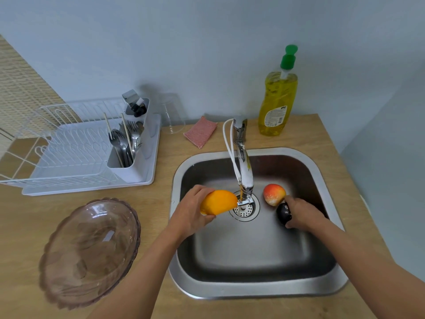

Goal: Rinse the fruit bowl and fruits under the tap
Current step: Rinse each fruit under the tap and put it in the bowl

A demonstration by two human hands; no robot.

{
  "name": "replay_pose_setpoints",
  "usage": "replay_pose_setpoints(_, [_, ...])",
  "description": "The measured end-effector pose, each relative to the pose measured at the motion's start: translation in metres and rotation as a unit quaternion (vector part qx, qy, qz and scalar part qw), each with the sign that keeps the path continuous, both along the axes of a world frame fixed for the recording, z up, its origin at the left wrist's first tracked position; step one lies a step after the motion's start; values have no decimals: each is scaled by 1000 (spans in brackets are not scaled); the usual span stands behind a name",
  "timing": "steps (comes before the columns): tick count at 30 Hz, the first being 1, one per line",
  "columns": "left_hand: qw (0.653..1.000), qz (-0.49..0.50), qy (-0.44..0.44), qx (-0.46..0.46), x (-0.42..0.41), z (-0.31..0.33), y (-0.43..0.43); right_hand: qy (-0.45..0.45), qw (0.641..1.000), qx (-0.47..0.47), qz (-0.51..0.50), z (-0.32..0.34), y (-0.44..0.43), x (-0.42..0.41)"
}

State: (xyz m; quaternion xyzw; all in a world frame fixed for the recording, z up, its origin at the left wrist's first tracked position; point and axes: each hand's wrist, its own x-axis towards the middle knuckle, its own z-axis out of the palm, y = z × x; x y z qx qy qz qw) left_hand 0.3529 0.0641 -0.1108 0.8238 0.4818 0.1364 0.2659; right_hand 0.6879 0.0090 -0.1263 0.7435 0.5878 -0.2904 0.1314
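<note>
My left hand [192,209] grips an orange mango [218,202] and holds it right beside the tap [244,173] spout, over the steel sink [331,279]. My right hand [301,212] is closed on a dark plum [283,213] inside the sink. A red-yellow apple [273,194] sits just above that hand, touching its fingertips. The pinkish glass fruit bowl [89,252] stands on the counter left of the sink, with nothing in it. I cannot tell whether water runs from the tap.
A white dish rack [76,155] with a cutlery holder [128,146] stands at the back left. A clear upturned glass [171,113], a red sponge [200,131] and a yellow soap bottle [277,104] line the wall. The drain strainer [246,209] lies under the spout.
</note>
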Motion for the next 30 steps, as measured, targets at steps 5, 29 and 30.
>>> replay_pose_setpoints(5, [1000,22,-15,13,-36,20,-1,15,999,16,42,-7,-13,-16])
replay_pose_setpoints(29, [977,130,144,89,-227,79,-46,243,962,84,86,12,38,-87])
replay_pose_setpoints(30, [970,134,181,87,-227,75,-46,250,961,83,83,12,39,-88])
